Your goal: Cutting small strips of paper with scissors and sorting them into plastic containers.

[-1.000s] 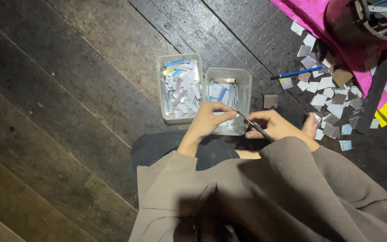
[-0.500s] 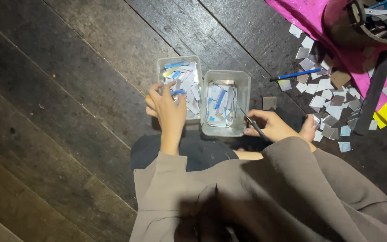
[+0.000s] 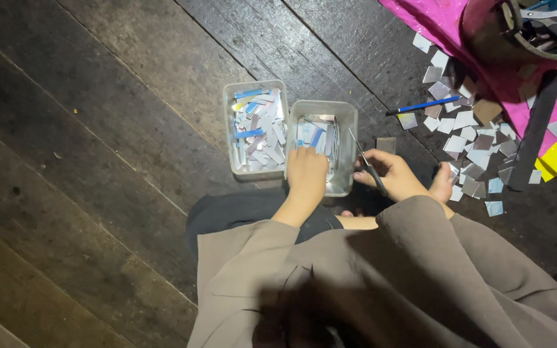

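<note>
From the head camera, the left hand [image 3: 307,173] reaches into the right-hand clear tub [image 3: 349,116] of cut strips, fingers down among them; whether its grip has closed on a strip cannot be told. The right hand [image 3: 391,174] grips dark scissors [image 3: 369,164], blades pointing along the tub's outer edge. A second tub [image 3: 229,122] of strips touches the first. Square offcuts [image 3: 469,138], a blue pencil [image 3: 423,106] and pink sheet [image 3: 446,19] lie right on the wooden floor [image 3: 98,129].
</note>
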